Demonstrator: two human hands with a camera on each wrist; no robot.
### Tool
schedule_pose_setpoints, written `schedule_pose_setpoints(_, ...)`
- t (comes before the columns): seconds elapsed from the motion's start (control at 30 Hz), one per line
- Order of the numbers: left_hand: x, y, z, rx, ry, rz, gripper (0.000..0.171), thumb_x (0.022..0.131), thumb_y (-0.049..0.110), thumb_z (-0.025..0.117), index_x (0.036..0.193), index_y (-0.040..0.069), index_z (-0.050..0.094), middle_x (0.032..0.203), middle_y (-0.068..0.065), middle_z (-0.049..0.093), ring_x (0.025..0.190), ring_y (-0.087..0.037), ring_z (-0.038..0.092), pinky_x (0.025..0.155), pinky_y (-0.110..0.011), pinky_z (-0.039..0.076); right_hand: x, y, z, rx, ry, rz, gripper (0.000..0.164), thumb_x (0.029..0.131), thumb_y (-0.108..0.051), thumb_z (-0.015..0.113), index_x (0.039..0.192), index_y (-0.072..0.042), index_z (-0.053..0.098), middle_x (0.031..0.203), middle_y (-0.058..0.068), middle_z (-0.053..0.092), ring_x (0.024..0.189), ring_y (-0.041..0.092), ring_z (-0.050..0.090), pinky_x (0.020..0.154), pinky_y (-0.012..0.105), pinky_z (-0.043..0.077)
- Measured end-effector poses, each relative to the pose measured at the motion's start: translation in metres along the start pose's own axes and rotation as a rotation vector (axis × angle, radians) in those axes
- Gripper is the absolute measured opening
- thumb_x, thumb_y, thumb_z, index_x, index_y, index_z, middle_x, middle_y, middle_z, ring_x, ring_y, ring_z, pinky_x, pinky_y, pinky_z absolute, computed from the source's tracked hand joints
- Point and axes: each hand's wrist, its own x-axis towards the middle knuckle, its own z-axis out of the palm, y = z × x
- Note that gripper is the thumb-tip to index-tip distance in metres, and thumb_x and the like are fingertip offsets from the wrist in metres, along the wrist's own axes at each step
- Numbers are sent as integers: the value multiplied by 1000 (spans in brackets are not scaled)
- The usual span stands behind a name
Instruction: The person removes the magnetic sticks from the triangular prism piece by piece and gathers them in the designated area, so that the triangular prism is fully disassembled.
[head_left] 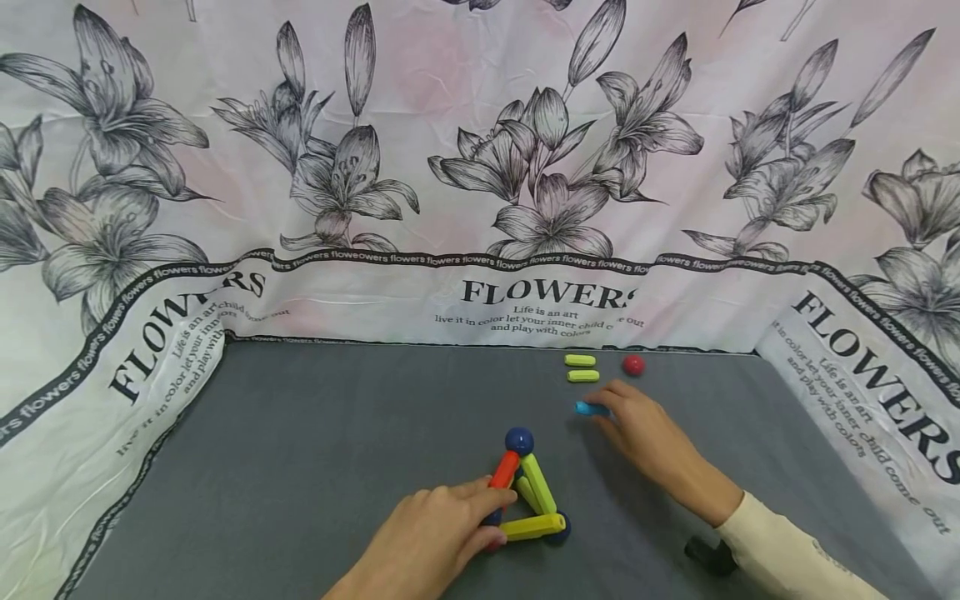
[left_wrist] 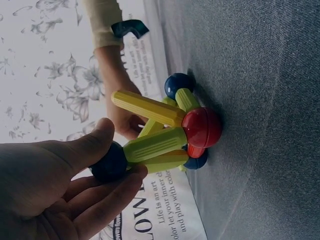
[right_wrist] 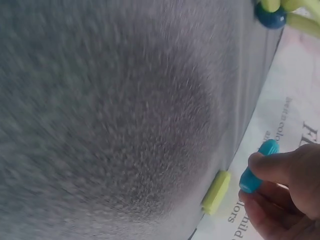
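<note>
My left hand (head_left: 423, 533) grips a dark blue ball (left_wrist: 111, 162) of a small built frame, thumb on one side and fingers on the other. Yellow (head_left: 531, 527), lime-green (head_left: 542, 487) and red sticks (head_left: 506, 469) join dark blue balls and a red ball (left_wrist: 202, 127) into this frame. At its far corner in the head view sits another blue ball (head_left: 519, 440). My right hand (head_left: 648, 433), off to the right, pinches a short light blue stick (right_wrist: 257, 167) between thumb and fingers. The stick is apart from the frame.
Two lime-green sticks (head_left: 582, 377) lie near the back edge of the grey tabletop (head_left: 360, 425), with a red ball (head_left: 633, 365) to their right. A flower-printed cloth (head_left: 375, 300) hangs behind and along both sides. A dark object (head_left: 711, 556) shows beside the right sleeve.
</note>
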Motion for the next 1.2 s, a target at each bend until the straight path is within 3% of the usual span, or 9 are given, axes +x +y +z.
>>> schedule_pose_setpoints(0.17,0,1,1,10,6,4,34,99,36,75,132,27,71,113,13,70,69,3,53,60,-21,48,13,8,7,-36,-30,-25,29,88,3,84,115,-3,77,107,6,69,99,23,69,86,43,60)
schedule_pose_setpoints(0.63,1,2,1,-2,-5,-16,37,98,37,76,133,25,71,122,11,72,75,3,57,66,-22,53,29,24,18,-99,-106,36,27,87,4,84,112,-2,78,106,8,70,100,27,70,87,47,61)
schedule_pose_setpoints(1.2,0,2,-2,16,4,-7,36,98,36,76,133,27,71,120,12,72,74,3,57,65,-23,52,32,29,23,-130,-85,27,24,87,4,82,109,-4,77,101,8,68,90,25,68,75,46,61)
